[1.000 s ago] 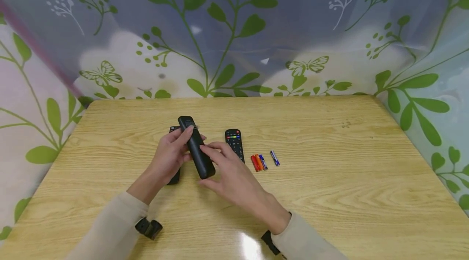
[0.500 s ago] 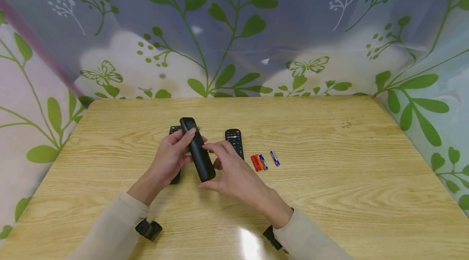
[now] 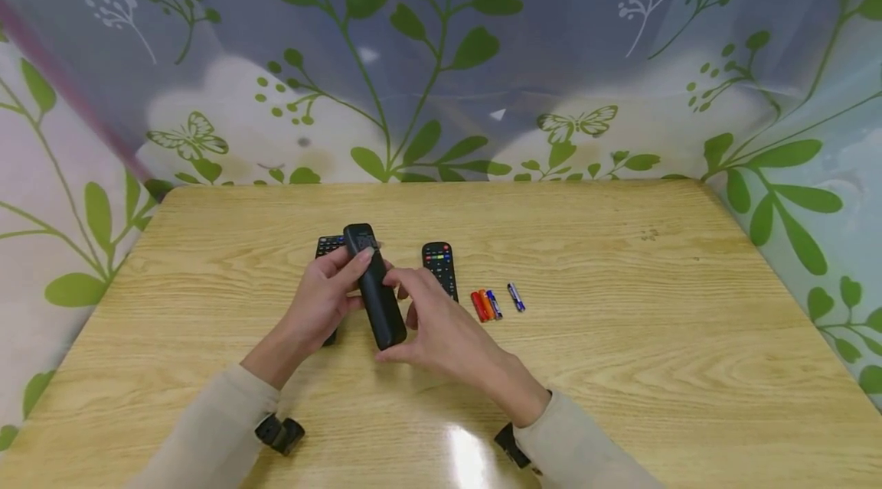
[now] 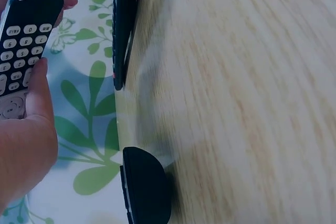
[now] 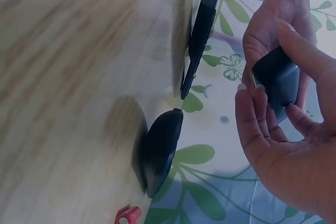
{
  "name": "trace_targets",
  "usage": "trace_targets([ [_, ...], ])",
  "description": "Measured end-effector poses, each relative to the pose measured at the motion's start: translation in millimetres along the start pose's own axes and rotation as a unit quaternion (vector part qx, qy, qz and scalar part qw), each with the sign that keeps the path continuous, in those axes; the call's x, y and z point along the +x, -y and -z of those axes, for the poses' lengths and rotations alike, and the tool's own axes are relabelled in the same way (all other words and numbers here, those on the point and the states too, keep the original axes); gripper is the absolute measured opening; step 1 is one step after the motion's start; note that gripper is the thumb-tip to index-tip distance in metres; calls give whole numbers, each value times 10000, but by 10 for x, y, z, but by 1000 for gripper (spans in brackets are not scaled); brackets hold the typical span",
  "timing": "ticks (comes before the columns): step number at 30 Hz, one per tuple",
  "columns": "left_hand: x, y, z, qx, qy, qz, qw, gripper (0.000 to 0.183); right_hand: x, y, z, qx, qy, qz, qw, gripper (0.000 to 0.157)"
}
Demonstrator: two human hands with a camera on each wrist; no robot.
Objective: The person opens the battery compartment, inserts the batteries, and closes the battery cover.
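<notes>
The left hand grips, and the right hand pinches, a smooth oblong remote over the wood-grained table. Cylindrical batteries lie right of the right hand; behind its fingers, a button-studded remote, then leaf-printed sheeting.

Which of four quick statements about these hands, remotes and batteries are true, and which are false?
1. The left hand holds a black remote control. True.
2. That remote's buttons face the head camera. False: its back does; the buttons show in the left wrist view.
3. One blue-and-silver battery lies apart from the three other batteries. True.
4. The right hand touches no remote. False: it touches the same remote as the left hand.
</notes>
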State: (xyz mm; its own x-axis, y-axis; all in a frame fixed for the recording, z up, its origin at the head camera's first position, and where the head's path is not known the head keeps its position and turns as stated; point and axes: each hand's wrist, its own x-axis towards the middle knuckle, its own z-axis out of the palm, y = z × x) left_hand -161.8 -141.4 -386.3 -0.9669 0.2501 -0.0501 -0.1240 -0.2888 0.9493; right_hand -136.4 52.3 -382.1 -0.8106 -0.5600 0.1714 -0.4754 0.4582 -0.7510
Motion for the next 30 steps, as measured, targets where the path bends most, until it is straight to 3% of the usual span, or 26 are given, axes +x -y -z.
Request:
trace_targets([
  [8,-9,29,20,-44,346,-237,9991,38,38,-5,22,231,247,147,9993,82],
  [20,-12,40,9,244,372,-350,9984,47,67,-7,32,9,446,126,9989,78],
  [30,-20,63,46,44,387,-372,9985,45,39,7,33,41,475,155,9987,76],
])
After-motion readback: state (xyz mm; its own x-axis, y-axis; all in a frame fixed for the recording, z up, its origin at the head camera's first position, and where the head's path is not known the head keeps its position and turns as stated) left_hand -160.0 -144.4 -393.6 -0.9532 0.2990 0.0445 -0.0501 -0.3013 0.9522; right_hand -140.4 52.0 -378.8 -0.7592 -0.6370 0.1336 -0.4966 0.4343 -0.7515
